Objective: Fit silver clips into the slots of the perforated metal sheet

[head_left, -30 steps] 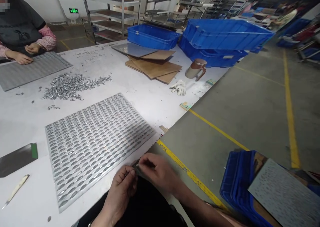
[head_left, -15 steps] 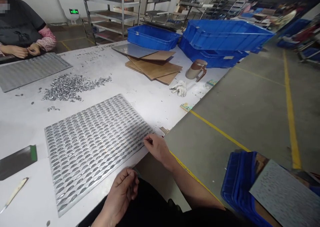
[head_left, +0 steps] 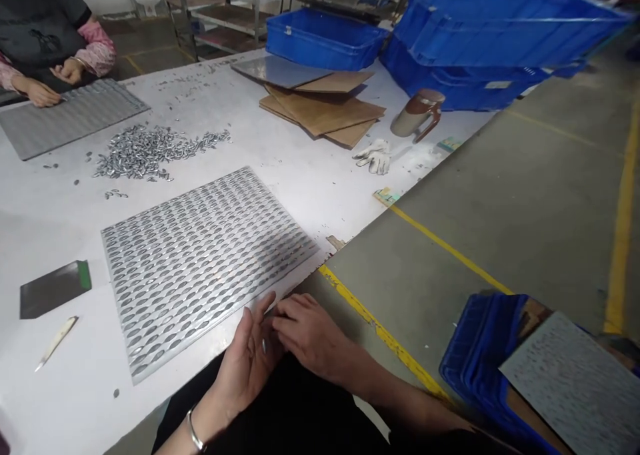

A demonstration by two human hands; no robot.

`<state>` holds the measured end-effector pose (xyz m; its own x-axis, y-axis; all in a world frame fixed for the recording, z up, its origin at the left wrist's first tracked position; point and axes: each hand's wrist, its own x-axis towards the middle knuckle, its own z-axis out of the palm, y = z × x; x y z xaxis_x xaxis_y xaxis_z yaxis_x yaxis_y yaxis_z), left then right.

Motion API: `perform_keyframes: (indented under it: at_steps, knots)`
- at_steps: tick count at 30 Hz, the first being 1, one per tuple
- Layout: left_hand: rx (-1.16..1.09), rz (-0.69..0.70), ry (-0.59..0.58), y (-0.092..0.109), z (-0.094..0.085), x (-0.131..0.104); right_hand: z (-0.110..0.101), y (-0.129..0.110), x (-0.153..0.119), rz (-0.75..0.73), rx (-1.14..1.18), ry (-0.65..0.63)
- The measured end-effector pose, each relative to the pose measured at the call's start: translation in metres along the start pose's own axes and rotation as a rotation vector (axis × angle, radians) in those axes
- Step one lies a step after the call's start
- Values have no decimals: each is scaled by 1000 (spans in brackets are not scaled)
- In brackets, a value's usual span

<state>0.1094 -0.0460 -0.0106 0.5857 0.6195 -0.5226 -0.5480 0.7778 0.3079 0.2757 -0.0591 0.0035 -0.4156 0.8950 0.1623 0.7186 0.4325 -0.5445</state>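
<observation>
My left hand is turned palm up and cupped in front of the table edge, with a small silver oval metal piece lying in it. Right beside it, my right hand reaches over the left palm with its fingers curled together; what lies between its fingertips is hidden. Just beyond both hands lies a flat panel covered in rows of grey oval shapes. A heap of small silver oval pieces is farther back, with a few strays around it.
A dark plate with a green edge and a pale-handled knife lie left. Behind are cardboard sheets, a white glove, a mug and blue crates. A co-worker handles another panel.
My right hand has left the panel's near right corner and come to my left hand, whose palm has opened upward. The camera view has tilted down. The co-worker's hand has moved onto their panel.
</observation>
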Motion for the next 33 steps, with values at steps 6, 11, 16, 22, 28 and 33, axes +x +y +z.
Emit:
perform_keyframes:
  at_steps: [6, 11, 16, 22, 28, 33]
  knots:
    - [99, -29, -48, -1, -4, 5, 2, 17, -1, 100, 186, 197]
    - [215, -62, -55, 0, -7, 10, -14, 71, 10, 268, 136, 395]
    - [280, -53, -22, 3, -6, 11, -25, 105, 28, 311, 103, 254]
    - [308, -34, 7, 6, -6, 11, -37, 115, 47, 295, 61, 52]
    - [311, -32, 12, 3, -5, 9, -42, 119, 51, 286, -11, 49]
    - [319, -35, 36, 0, -8, 8, -33, 104, 45, 230, -26, 156]
